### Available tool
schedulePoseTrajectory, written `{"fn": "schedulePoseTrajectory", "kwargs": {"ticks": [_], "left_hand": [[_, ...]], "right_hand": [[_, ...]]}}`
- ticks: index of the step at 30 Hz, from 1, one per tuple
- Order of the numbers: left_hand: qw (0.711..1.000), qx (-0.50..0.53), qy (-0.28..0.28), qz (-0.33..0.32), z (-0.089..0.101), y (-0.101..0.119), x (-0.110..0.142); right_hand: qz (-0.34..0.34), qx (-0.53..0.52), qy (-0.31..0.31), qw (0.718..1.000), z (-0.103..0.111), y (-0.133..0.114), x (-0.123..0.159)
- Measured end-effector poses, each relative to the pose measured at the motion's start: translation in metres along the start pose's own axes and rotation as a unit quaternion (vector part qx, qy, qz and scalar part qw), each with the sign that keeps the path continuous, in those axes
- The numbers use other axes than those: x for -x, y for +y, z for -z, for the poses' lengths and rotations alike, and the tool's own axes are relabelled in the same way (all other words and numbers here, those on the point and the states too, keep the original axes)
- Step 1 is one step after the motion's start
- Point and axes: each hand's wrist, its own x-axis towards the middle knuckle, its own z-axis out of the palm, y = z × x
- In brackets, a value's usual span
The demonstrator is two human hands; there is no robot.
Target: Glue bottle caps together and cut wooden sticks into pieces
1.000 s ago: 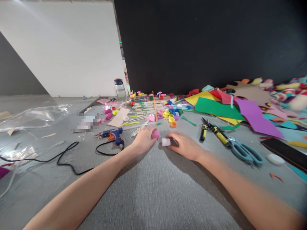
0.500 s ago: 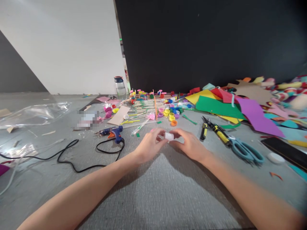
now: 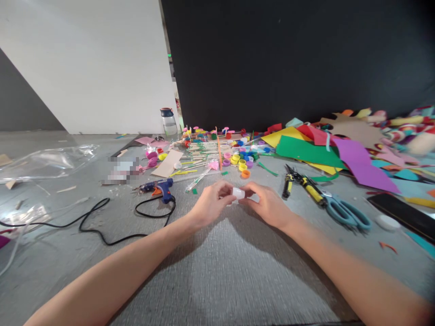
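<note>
My left hand [image 3: 211,203] and my right hand [image 3: 268,204] meet over the grey floor, fingertips pinched together on a small white cap [image 3: 238,194]. Both hands hold it just above the surface. The pink cap that the left hand held earlier is hidden from view. Just beyond the hands lie several coloured bottle caps [image 3: 239,160] and a bundle of wooden sticks [image 3: 203,150].
A blue glue gun [image 3: 162,188] with a black cable [image 3: 102,222] lies to the left. Yellow-handled pliers [image 3: 306,183] and teal scissors [image 3: 345,213] lie to the right, by coloured foam sheets [image 3: 312,153]. A clear bottle [image 3: 168,122] and plastic bags [image 3: 47,164] sit further left.
The hands came together: one second ago the left held a pink cap and the right a white cap apart on the floor. Now both pinch the white cap, slightly raised.
</note>
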Motion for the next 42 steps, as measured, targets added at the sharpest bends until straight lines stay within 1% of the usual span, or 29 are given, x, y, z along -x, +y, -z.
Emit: {"fn": "schedulePoseTrajectory", "kwargs": {"ticks": [5,17,19,22,25,29,33,37,42], "left_hand": [[1.000,-0.027,0.008,-0.008,0.000,0.000,0.000],[0.999,-0.035,0.012,-0.015,0.000,-0.003,-0.001],[0.999,-0.038,0.014,-0.010,0.001,-0.003,-0.002],[0.999,-0.039,0.022,0.020,0.002,0.001,-0.003],[0.998,-0.013,0.030,0.055,0.004,0.007,-0.004],[0.996,0.030,-0.005,0.086,0.005,0.012,-0.004],[0.993,0.072,-0.027,0.093,0.006,0.011,-0.004],[0.989,0.100,-0.029,0.110,0.007,0.011,-0.005],[0.988,0.111,-0.028,0.108,0.007,0.010,-0.005]], "right_hand": [[-0.003,0.006,0.000,1.000,-0.001,-0.002,-0.001],[-0.009,0.000,0.003,1.000,-0.003,-0.003,-0.002],[-0.010,-0.005,0.007,1.000,-0.002,-0.003,-0.002],[-0.015,-0.015,0.018,1.000,0.000,-0.002,-0.002],[-0.023,-0.027,0.025,0.999,0.002,0.002,-0.002],[-0.020,-0.044,0.024,0.999,0.002,0.004,-0.001],[-0.013,-0.052,0.018,0.998,0.002,0.001,-0.001],[-0.010,-0.050,0.023,0.998,0.002,-0.001,-0.001],[-0.002,-0.045,0.025,0.999,0.001,-0.002,-0.002]]}}
